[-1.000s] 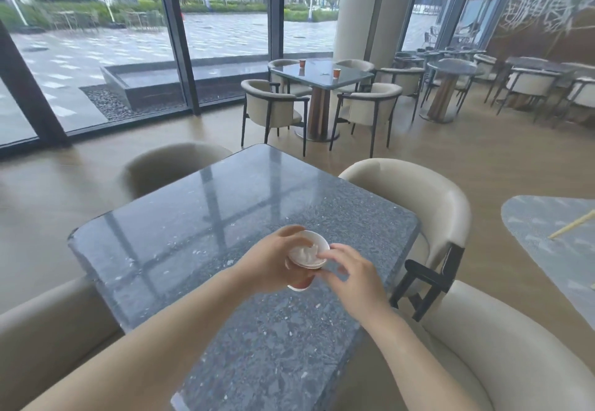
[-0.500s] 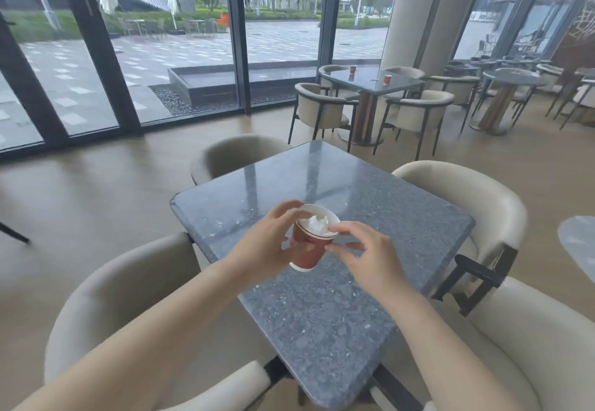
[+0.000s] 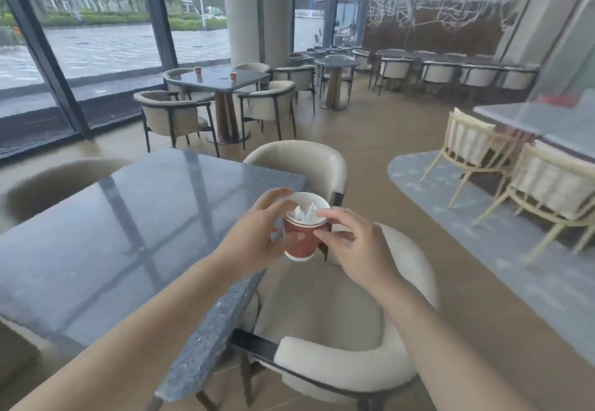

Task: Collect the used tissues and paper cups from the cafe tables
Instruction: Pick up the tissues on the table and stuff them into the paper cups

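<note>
The left hand point(image 3: 257, 238) has its fingers clamped round a red paper cup point(image 3: 306, 248), crumpled tissue point(image 3: 304, 214) stuffed inside, held in the air just past the edge of the grey surface point(image 3: 128, 217), above a cream chair point(image 3: 322, 307). The right hand point(image 3: 357, 249) pinches the rim: forefinger on top, thumb on the wall. A second cup point(image 3: 198, 71) and a third cup point(image 3: 233, 76) stand on a far surface point(image 3: 249, 76).

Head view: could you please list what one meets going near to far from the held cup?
Red paper cup holding white tissue → cream round-backed chair → distant dark square table → tall glass window
</note>
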### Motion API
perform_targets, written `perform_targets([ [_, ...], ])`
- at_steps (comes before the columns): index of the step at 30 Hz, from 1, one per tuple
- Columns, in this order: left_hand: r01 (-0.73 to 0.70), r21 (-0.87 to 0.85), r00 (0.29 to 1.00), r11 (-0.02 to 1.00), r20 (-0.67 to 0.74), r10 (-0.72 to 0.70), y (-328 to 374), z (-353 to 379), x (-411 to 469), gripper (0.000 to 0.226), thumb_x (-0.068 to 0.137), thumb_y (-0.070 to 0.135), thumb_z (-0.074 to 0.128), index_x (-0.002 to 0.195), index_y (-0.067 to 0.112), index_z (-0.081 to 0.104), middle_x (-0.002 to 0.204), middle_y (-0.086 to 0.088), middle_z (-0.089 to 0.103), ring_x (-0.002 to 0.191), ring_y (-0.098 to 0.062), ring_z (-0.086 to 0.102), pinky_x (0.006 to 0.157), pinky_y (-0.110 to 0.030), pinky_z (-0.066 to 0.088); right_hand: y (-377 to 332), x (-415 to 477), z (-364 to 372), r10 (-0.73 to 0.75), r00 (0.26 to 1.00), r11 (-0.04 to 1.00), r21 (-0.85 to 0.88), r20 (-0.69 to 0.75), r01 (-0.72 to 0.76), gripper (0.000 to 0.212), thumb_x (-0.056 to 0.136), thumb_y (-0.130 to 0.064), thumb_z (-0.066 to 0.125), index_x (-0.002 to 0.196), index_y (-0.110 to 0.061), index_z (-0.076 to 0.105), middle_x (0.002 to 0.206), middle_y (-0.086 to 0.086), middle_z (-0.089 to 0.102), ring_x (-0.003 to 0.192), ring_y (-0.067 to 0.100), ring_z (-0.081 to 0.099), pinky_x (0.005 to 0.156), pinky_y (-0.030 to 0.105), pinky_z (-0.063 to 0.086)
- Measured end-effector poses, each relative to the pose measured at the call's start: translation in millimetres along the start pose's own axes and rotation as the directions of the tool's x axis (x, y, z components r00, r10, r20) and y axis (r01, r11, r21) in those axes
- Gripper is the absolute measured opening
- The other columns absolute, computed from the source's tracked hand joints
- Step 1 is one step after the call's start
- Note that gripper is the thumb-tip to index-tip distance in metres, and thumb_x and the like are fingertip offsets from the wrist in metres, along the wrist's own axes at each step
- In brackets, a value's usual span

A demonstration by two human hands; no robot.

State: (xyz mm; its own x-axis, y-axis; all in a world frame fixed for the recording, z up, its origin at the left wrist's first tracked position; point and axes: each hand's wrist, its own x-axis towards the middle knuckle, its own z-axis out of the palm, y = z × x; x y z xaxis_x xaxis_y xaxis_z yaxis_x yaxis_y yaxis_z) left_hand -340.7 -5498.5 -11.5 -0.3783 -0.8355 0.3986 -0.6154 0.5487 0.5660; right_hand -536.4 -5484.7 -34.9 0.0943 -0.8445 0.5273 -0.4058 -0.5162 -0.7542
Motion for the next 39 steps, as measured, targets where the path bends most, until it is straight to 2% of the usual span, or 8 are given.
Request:
perform_targets([
  [4, -0.154, -0.078, 0.987, 0.985, 0.024, 0.156, 80.3, 90.5, 54.6, 0.035, 0.079, 0.025, 0.07, 0.112, 0.02, 0.057, 0.136, 0.007, 0.038, 0.112, -0.005, 0.049, 0.085, -0.019, 0.049, 29.3, -32.5, -123.3, 0.047, 0.992, 0.994, -0.092, -0.115, -0.058, 0.026, 0.08, -0.019, 0.072, 0.101, -0.032, 0.066, 0.103, -0.033, 0.059, 0.095, -0.002, 0.06, 0.078, 0.015, 0.05],
  [6, -0.227, -0.132, 0.972, 0.965, 0.036, 0.234, 122.1, 134.0, 75.2, 0.036, 0.077, 0.022, 0.072, 0.111, 0.021, 0.059, 0.134, 0.011, 0.038, 0.112, -0.005, 0.049, 0.081, -0.015, 0.048, 41.5, -52.6, -179.0, 0.065, 0.982, 0.981, -0.168, -0.175, -0.095, 0.022, 0.079, -0.018, 0.072, 0.098, -0.028, 0.068, 0.103, -0.025, 0.06, 0.093, 0.004, 0.063, 0.078, 0.022, 0.053],
  [8, -0.264, -0.198, 0.959, 0.944, 0.051, 0.279, 164.2, 176.1, 89.4, 0.04, 0.076, 0.02, 0.073, 0.112, 0.022, 0.059, 0.133, 0.012, 0.038, 0.112, -0.007, 0.052, 0.082, -0.022, 0.05, 50.3, -75.7, -229.5, 0.089, 0.967, 0.963, -0.229, -0.24, -0.145, 0.019, 0.079, -0.017, 0.072, 0.095, -0.025, 0.069, 0.102, -0.015, 0.062, 0.089, 0.011, 0.065, 0.077, 0.032, 0.055],
  [14, -0.342, -0.34, 0.907, 0.876, 0.124, 0.402, 254.0, 265.8, 109.8, 0.045, 0.073, 0.028, 0.073, 0.115, 0.027, 0.055, 0.139, 0.007, 0.042, 0.112, 0.0, 0.049, 0.085, -0.031, 0.052, 57.2, -142.0, -330.7, 0.125, 0.897, 0.897, -0.338, -0.424, -0.284, 0.016, 0.08, -0.024, 0.071, 0.09, -0.035, 0.067, 0.096, -0.023, 0.061, 0.09, 0.002, 0.06, 0.075, 0.014, 0.049],
  [18, -0.396, -0.38, 0.853, 0.836, 0.184, 0.488, 278.6, 298.9, 119.4, 0.047, 0.075, 0.035, 0.073, 0.117, 0.026, 0.053, 0.139, 0.008, 0.041, 0.115, 0.001, 0.047, 0.087, -0.029, 0.05, 60.3, -168.2, -356.3, 0.152, 0.849, 0.873, -0.334, -0.506, -0.356, 0.015, 0.08, -0.023, 0.071, 0.09, -0.034, 0.068, 0.097, -0.026, 0.061, 0.093, -0.001, 0.059, 0.078, 0.012, 0.046],
  [26, -0.445, -0.399, 0.785, 0.802, 0.257, 0.564, 279.7, 317.6, 145.6, 0.048, 0.077, 0.04, 0.07, 0.119, 0.027, 0.052, 0.137, 0.009, 0.041, 0.111, -0.003, 0.052, 0.084, -0.031, 0.051, 73.1, -167.8, -364.0, 0.193, 0.784, 0.849, -0.3, -0.59, -0.435, 0.015, 0.079, -0.026, 0.071, 0.091, -0.034, 0.068, 0.099, -0.02, 0.063, 0.096, 0.008, 0.062, 0.081, 0.036, 0.054],
  [33, -0.456, -0.389, 0.719, 0.801, 0.369, 0.589, 255.1, 326.5, 182.9, 0.047, 0.078, 0.039, 0.068, 0.12, 0.025, 0.051, 0.137, 0.009, 0.041, 0.111, -0.005, 0.052, 0.086, -0.031, 0.049, 106.1, -145.4, -347.2, 0.238, 0.741, 0.843, -0.245, -0.628, -0.479, 0.013, 0.08, -0.026, 0.07, 0.092, -0.031, 0.068, 0.098, -0.018, 0.063, 0.093, 0.009, 0.063, 0.078, 0.037, 0.054],
  [39, -0.46, -0.444, 0.679, 0.769, 0.384, 0.626, 292.3, 367.6, 199.2, 0.048, 0.075, 0.036, 0.072, 0.118, 0.026, 0.052, 0.128, 0.01, 0.046, 0.107, -0.002, 0.051, 0.084, -0.032, 0.05, 120.0, -161.8, -385.1, 0.22, 0.694, 0.826, -0.247, -0.686, -0.506, 0.011, 0.081, -0.026, 0.069, 0.092, -0.025, 0.068, 0.096, -0.017, 0.063, 0.088, 0.014, 0.063, 0.075, 0.039, 0.054],
])
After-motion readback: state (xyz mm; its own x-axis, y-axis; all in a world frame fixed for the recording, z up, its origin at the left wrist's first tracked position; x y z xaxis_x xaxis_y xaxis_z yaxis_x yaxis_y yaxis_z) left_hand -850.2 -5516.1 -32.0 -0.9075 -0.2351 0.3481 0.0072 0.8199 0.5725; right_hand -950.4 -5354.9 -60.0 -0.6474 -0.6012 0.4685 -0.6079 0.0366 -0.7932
